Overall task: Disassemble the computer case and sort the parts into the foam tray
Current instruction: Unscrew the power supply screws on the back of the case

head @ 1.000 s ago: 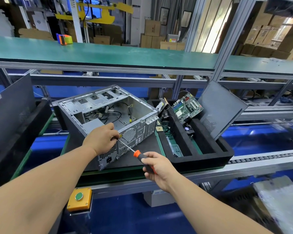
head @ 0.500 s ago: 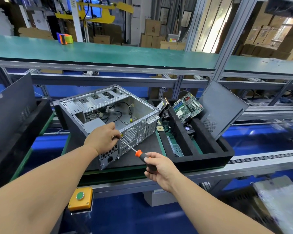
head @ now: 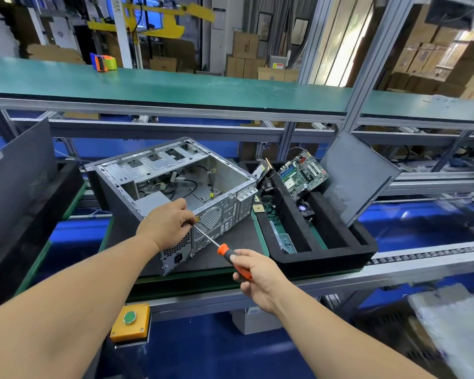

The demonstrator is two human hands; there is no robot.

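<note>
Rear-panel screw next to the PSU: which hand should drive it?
Right. The right hand already grips the screwdriver, its shaft angled up to the computer case rear panel. The left hand sits at the tip, probably steadying it, and holds no tool.

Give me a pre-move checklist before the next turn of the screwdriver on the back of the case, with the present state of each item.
1. Screwdriver gripped: ok, the right hand is curled round the orange handle.
2. Tip seated in a screw: cannot tell, the left hand hides the tip at the case's rear panel.
3. Computer case steadied: ok, the left hand rests on its rear top edge.
4. Case lying stable: ok, it lies on its side on the dark mat.
5. Foam tray within reach: ok, it sits just right of the case.
6. Free tray compartment: ok, the near slots look open; the motherboard leans at the far end.
</note>
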